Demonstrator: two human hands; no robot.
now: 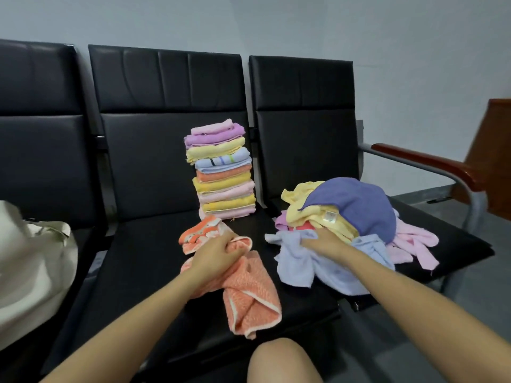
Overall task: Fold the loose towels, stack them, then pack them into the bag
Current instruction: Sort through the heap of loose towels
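A tall stack of folded towels (222, 168) stands on the middle black seat. In front of it my left hand (214, 254) grips a crumpled orange towel (246, 295) that trails toward the seat's front edge. A heap of loose towels (351, 214) lies on the right seat, with a purple one on top and yellow and pink ones under it. My right hand (323, 241) reaches into the heap's near side and holds a light blue towel (301, 265). The off-white bag (33, 269) slumps on the left seat.
Three black seats (143, 261) stand joined in a row against a pale wall. A wooden armrest (428, 164) on a metal frame closes the right end. My bare knee (282, 360) shows at the bottom, and grey floor lies to the right.
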